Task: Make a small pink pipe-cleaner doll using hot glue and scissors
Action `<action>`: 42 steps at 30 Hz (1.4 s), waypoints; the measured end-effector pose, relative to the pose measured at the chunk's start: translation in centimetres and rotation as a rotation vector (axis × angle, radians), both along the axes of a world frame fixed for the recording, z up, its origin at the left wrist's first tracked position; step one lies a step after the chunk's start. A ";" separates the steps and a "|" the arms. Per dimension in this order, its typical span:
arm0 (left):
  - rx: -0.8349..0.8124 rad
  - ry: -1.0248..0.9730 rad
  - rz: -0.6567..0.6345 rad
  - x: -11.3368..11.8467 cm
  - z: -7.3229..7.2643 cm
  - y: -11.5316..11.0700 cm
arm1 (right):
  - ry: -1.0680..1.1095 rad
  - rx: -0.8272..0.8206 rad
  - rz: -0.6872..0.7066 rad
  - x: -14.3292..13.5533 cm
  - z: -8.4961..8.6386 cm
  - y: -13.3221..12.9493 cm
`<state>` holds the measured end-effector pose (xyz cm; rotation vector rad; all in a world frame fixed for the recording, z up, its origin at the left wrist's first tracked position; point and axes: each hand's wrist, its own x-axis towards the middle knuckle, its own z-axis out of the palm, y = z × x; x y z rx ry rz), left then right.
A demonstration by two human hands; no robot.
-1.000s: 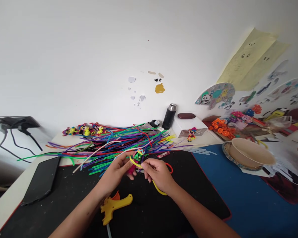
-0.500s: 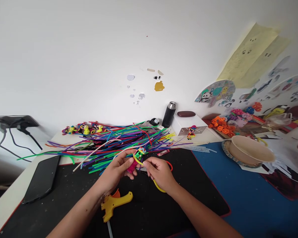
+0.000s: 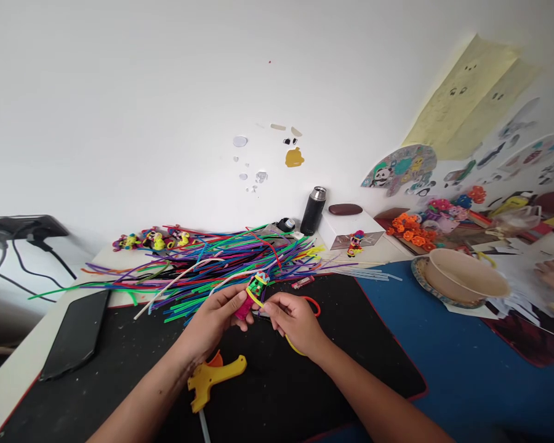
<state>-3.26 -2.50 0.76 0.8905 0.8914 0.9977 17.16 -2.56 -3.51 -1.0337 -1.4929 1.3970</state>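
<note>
Doll (image 3: pixel 244 308) up over black mat (image 3: pixel 332 387), pinched in left hand (image 3: pixel 220 314). Right hand (image 3: pixel 293 319) got yellow strand (image 3: pixel 255 299) pinched, runs across doll's front. Glue gun (image 3: pixel 218 375) nearer camera, messy strand pile (image 3: pixel 212 269) beyond.

To the right of the yellow tool (image 3: pixel 216 375), a hand can pass low over the black mat (image 3: pixel 277 400), until the right forearm (image 3: pixel 364 381); on its left, the left forearm (image 3: pixel 159 375) stands near. Behind the tool, left hand (image 3: pixel 219 317), right hand (image 3: pixel 295 323) and colourful stems (image 3: pixel 212 267) obstruct
</note>
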 end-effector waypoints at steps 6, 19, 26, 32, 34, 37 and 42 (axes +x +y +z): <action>-0.029 -0.044 -0.036 0.0 0.1 -0.2 | -0.001 -0.017 -0.013 0.1 -0.2 0.2; -0.028 -0.045 0.027 -0.4 -0.4 0.2 | -0.014 -0.012 -0.036 0.3 -0.5 0.1; 0.085 0.121 0.029 -0.3 -0.5 0.2 | 0.012 -0.060 -0.021 0.1 -0.6 0.2; 0.244 0.397 0.063 -0.6 -0.8 0.5 | 0.044 -0.085 0.027 -0.2 -0.2 0.1; 0.279 0.479 0.084 -0.6 -1.0 0.4 | 0.045 -0.089 0.047 -0.3 0.1 0.0; 0.332 0.578 0.119 -0.6 -1.3 0.2 | 0.046 -0.089 0.076 -0.4 0.5 -0.1; 0.414 0.643 0.126 -0.3 -1.4 -0.4 | 0.056 -0.103 0.105 -1.0 0.9 -0.3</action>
